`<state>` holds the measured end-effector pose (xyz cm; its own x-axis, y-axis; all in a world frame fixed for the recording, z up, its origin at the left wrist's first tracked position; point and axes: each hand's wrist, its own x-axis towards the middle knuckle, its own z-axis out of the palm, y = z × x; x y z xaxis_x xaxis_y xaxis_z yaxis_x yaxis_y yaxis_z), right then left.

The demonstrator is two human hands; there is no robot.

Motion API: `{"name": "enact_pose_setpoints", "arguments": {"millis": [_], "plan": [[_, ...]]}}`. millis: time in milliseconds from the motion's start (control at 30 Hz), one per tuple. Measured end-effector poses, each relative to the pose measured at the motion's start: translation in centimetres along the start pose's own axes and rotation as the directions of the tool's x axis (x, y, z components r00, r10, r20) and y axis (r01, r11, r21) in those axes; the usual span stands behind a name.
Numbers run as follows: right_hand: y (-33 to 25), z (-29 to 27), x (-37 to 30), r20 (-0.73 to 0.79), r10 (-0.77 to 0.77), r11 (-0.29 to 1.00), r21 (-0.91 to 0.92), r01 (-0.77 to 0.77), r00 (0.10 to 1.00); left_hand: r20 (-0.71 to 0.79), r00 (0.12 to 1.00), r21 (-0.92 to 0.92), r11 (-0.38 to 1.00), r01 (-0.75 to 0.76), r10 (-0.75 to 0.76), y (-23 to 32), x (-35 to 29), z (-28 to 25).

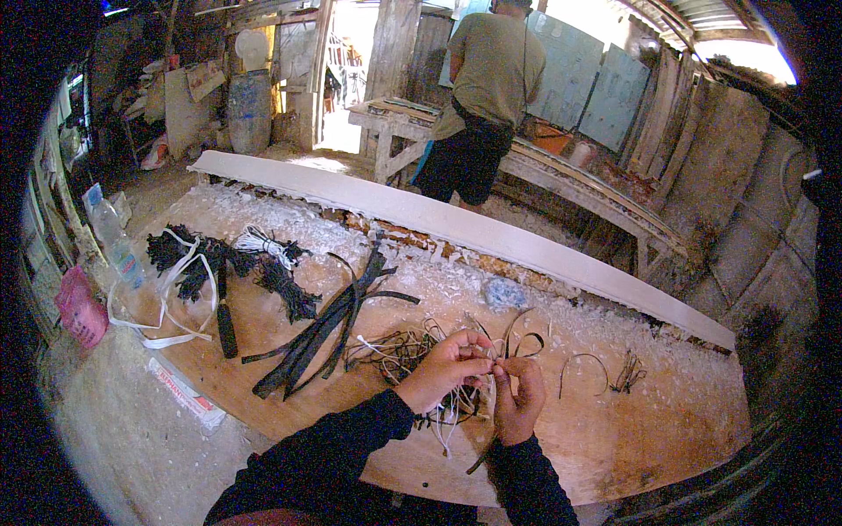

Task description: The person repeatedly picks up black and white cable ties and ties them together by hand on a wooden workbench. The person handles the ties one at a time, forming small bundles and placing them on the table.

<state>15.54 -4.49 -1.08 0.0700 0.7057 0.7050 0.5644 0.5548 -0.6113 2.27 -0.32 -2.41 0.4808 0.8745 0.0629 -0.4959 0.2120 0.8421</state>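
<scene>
My left hand (447,370) and my right hand (517,396) meet over the workbench, thumbs and fingertips pinched together on a thin dark strip (531,337). The strip loops up beyond the fingers, and what looks like its tail hangs below the right hand. The exact spot where they grip is small and partly hidden by the fingers. Under and beside the left hand lies a tangle of dark and white cords (399,351). Farther left is a crossed pile of flat black strips (329,329). A small bundle of thin dark pieces (628,373) rests to the right.
A dark-handled tool (227,329), black tufted bundles (289,294), a white band (167,337) and a plastic bottle (114,232) lie at the left. A long white board (456,230) edges the far side of the wooden workbench (614,438). Beyond, a person (491,88) stands at another bench.
</scene>
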Motion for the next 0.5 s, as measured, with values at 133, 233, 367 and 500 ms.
{"name": "enact_pose_setpoints", "arguments": {"millis": [133, 233, 367, 500], "plan": [[0.0, 0.06, 0.09, -0.012, -0.019, 1.0, 0.007, 0.019, 1.0, 0.016, 0.998, 0.139, 0.988, -0.065, 0.064, 0.21, -0.02, 0.12], [0.09, 0.01, 0.05, -0.01, -0.012, 1.0, 0.004, 0.012, 1.0, 0.044, 0.996, 0.156, 0.984, -0.089, 0.083, 0.4, -0.11, 0.23], [0.21, -0.09, -0.02, -0.007, 0.04, 0.999, -0.004, -0.04, 0.999, 0.078, 0.995, 0.107, 0.991, -0.077, 0.068, 0.56, -0.27, 0.39], [0.21, -0.13, 0.05, -0.01, 0.019, 1.0, -0.003, -0.019, 1.0, 0.064, 0.993, 0.132, 0.985, -0.109, 0.101, 0.44, -0.17, 0.61]]}}
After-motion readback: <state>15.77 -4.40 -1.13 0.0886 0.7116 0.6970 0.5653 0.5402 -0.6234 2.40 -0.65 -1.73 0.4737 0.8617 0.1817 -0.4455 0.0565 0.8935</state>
